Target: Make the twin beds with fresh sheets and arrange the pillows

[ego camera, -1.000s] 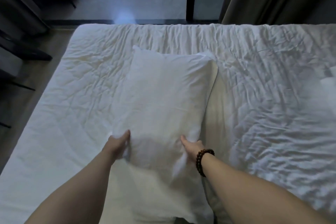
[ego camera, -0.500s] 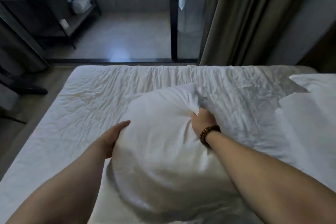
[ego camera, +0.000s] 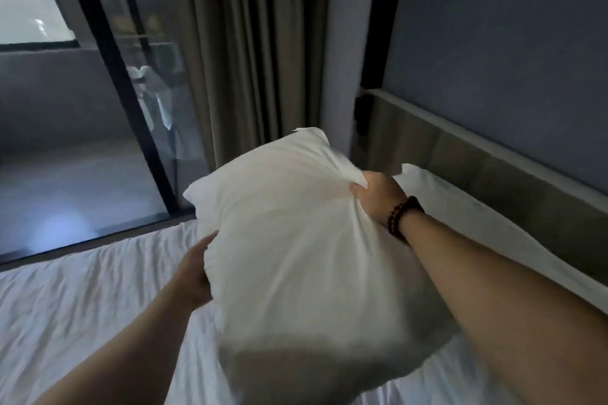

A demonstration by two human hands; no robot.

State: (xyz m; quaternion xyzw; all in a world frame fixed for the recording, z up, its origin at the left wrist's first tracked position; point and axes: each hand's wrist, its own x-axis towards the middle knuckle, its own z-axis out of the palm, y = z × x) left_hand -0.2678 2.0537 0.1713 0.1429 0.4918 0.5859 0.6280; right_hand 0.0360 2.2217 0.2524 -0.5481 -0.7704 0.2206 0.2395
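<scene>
The white pillow point(ego camera: 296, 256) is lifted off the wrinkled sheet point(ego camera: 82, 299) and hangs tilted between both hands. The right hand point(ego camera: 378, 194), with a beaded bracelet point(ego camera: 403, 215) at its wrist, pinches a bunch of the case at the far right edge, so most of the pillow lies below and left of that grip. The left hand point(ego camera: 194, 270) lies against the near left side, its fingers hidden behind the pillow, so its hold is unclear. Beyond the right hand's grip lie more white bedding point(ego camera: 460, 207) and the headboard point(ego camera: 493, 174).
</scene>
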